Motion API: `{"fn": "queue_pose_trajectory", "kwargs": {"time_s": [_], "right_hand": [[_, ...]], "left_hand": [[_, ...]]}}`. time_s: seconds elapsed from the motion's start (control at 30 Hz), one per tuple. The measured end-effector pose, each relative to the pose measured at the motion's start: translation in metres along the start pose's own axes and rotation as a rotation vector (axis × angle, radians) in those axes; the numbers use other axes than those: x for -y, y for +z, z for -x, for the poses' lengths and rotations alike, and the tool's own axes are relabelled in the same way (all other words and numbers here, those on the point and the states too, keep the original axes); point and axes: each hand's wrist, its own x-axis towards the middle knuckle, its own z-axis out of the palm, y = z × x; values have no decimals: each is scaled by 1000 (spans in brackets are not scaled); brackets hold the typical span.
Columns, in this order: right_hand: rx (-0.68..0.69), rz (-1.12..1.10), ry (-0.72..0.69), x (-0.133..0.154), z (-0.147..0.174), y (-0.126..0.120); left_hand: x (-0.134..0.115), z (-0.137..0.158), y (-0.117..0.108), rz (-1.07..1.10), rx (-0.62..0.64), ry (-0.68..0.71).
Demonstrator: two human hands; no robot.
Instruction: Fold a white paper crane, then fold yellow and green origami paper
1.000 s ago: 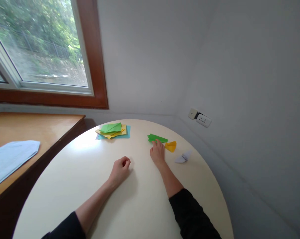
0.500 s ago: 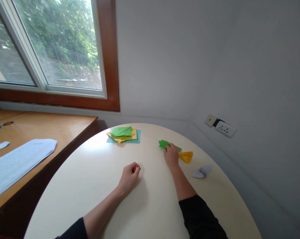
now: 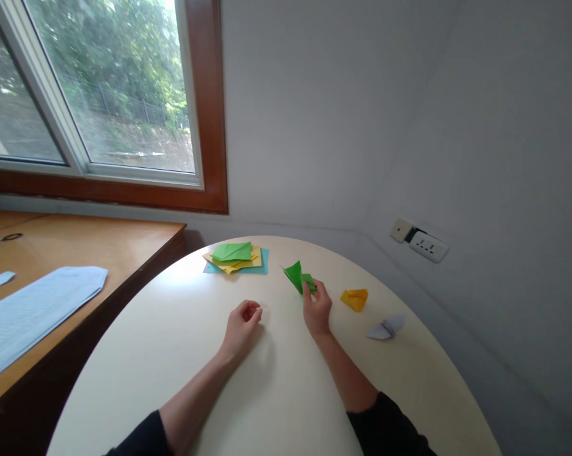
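My right hand [image 3: 317, 309] pinches a green folded paper piece [image 3: 295, 277] between thumb and fingers, raised a little off the white table. Its folds stand out in points to the left; part of it is hidden behind the fingers. My left hand [image 3: 242, 326] rests on its side on the tabletop, fingers loosely curled in, with nothing visible in them. To the right of my right hand lies a yellow folded paper piece [image 3: 355, 299]. Nearer me on that side is a white folded paper piece [image 3: 386, 327] with pointed ends.
Green, yellow and blue papers [image 3: 233, 255] form a stack at the back of the round white table [image 3: 138, 373]. On the wooden desk [image 3: 124, 231] at left lie white sheets [image 3: 43, 304] and scissors [image 3: 11, 237]. A wall socket [image 3: 429, 246] sits at right.
My right hand has picked up the green folded paper from the table and brought it left and towards me; it now appears more open. My left hand has shifted slightly.
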Motion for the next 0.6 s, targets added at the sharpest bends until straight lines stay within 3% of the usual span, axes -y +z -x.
{"fn": "queue_pose_trajectory", "kwargs": {"time_s": [0.33,0.47,0.6], "right_hand": [[-73,-460,435,13,35,3],[-41,-591,537,20,44,5],[-13,-672,592,27,48,6]], "left_hand": [[7,2,6,146,157,-15],[1,6,8,179,263,-1],[-4,8,8,198,268,-10]]}}
